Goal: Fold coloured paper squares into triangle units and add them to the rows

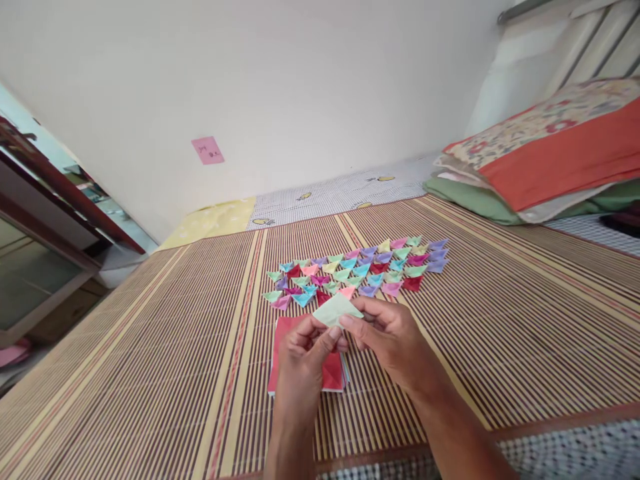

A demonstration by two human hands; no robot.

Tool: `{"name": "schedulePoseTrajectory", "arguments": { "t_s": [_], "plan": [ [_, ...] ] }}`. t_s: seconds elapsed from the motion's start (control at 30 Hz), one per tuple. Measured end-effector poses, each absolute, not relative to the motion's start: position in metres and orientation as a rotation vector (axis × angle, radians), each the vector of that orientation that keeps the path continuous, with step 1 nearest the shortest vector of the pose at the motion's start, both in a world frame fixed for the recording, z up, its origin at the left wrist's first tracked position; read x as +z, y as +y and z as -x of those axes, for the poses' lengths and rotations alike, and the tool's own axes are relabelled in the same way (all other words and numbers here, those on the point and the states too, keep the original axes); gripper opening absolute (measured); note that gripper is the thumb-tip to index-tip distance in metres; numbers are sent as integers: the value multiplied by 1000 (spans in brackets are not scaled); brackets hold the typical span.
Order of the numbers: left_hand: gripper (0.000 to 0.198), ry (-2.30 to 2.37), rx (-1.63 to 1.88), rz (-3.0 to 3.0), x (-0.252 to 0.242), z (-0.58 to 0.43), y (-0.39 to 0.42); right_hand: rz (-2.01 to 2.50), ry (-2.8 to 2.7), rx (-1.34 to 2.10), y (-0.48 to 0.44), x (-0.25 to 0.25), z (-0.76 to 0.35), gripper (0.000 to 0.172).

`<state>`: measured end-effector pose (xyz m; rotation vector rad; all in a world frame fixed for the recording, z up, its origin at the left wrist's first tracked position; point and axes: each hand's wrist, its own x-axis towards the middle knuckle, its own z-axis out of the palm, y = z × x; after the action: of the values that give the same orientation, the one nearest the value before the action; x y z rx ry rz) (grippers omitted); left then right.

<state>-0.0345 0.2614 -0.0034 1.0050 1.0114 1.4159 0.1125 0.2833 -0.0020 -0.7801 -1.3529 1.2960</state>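
Observation:
A pale green sheet of origami paper [336, 309], folded into a small diamond-like shape, is pinched between both hands. My left hand [307, 347] grips its left and lower edge, thumb on the near face. On the right side my right hand [385, 330] pinches the same paper between thumb and fingers. Below and partly behind the left hand lies a stack of square paper [333, 375] with a red sheet on top. Just beyond the hands, several rows of small folded paper boats [345, 275] stand in many colours.
A striped bamboo mat [200, 360] covers the bed. Folded bedding [555, 147] in orange, floral and green is piled at the right. A white wall [320, 87] with a pink note [207, 151] rises behind. At the left is a dark red door frame [75, 187].

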Motion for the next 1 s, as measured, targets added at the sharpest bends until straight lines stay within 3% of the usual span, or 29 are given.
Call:
{"name": "schedulePoseTrajectory", "arguments": {
  "t_s": [0.17,0.3,0.5,0.67,1.0],
  "plan": [
    [16,1077,1382,-1050,-1,39,258,885,-1437,1198,283,-1,-115,17],
    [30,1116,1447,-1007,4,43,253,956,-1509,1014,282,2,-112,18],
    [21,1049,1438,-973,3,48,253,832,-1549,925,279,4,-109,16],
    [15,1056,1558,-991,2,48,254,783,-1422,1007,281,0,-108,5],
    [10,1211,1710,-1123,6,43,248,743,-1367,926,279,1,-102,14]
  ]
}}
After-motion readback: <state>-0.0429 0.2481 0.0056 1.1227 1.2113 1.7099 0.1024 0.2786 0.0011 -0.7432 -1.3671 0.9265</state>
